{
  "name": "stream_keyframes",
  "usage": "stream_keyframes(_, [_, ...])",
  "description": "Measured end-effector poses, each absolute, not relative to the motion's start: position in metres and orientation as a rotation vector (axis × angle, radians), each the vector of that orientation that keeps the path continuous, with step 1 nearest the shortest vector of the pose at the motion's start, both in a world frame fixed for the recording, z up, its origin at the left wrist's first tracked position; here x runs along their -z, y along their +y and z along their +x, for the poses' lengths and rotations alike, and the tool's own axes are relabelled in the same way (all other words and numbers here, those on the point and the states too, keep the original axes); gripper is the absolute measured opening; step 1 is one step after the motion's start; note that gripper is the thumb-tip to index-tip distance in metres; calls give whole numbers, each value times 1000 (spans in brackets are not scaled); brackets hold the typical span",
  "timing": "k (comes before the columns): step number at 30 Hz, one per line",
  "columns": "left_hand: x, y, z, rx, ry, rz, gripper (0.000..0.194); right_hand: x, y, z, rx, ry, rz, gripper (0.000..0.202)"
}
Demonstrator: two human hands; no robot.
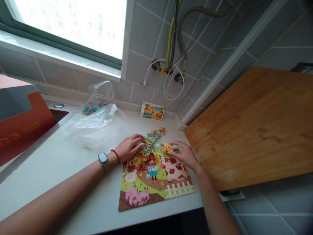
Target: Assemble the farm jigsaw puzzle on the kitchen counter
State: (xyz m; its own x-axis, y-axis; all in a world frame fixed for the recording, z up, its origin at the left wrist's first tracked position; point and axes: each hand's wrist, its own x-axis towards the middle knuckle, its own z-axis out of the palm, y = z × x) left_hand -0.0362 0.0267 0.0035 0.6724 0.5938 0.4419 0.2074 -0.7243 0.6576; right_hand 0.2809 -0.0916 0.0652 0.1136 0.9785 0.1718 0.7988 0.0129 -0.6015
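Note:
A farm-scene jigsaw puzzle (156, 176) lies assembled on the white counter, showing a cow, a pig, a hen and a farmer. Across its upper left part and beyond it spreads a heap of loose puzzle pieces (150, 142). My left hand (133, 145) rests on that heap from the left, fingers stretched over the pieces. On the right, my right hand (184, 155) has its thumb and fingers closed around an orange puzzle piece (167, 147) over the puzzle's top right area. Whether more pieces sit under that one I cannot tell.
Against the back wall leans a picture card (153, 111) with animals. Clear plastic bags (97, 120) lie to the left, one with colourful bits inside. An orange box (22, 127) stands at far left, a wooden board (259, 130) at right. Cables (171, 65) hang on the tiles.

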Motion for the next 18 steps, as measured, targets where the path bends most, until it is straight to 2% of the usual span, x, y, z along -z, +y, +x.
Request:
stream_keyframes(4, [-3, 27, -35, -890, 625, 2294, 44, -59, -119, 295, -641, -1863, -1761, 49])
stream_keyframes(7, [-1, 27, -36, -873, 635, 2305, 45, -57, -114, 305, -629, -1835, -1723, 53])
stream_keyframes(12, [3, 28, -36, -855, 646, 2316, 44, -57, -53, 305, -521, -1771, -1798, 41])
stream_keyframes(18, [1, 27, -37, -876, 648, 2294, 37, -38, 22, 292, -367, -1755, -1888, 49])
